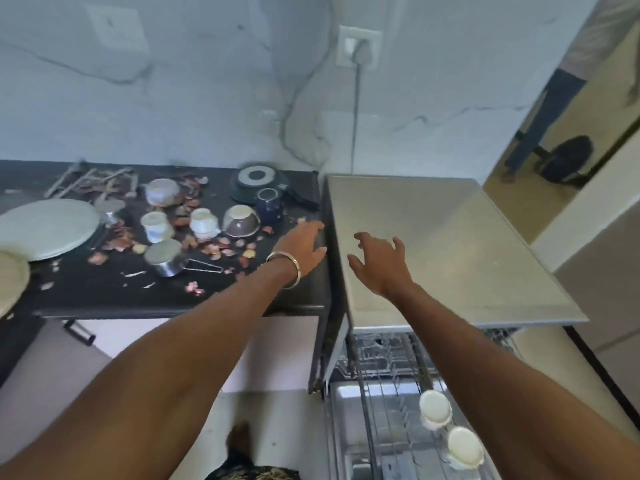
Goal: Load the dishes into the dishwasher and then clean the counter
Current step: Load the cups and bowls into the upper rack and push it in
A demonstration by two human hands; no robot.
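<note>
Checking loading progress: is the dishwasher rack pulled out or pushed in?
Pulled out: the wire rack extends forward beyond the dishwasher top, with two white cups on it.

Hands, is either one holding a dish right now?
No, the left hand and right hand are both open and empty above the counter.

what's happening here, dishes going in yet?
Partly. A person stands at the open dishwasher with both hands empty. The left hand reaches toward the right end of the black counter; the right hand hovers, fingers spread, over the steel top. Two white cups already sit upside down in the pulled-out rack. Still on the counter: plates, cups, a grey bowl, a blue mug, a steel saucepan, plus scattered peels.
</note>
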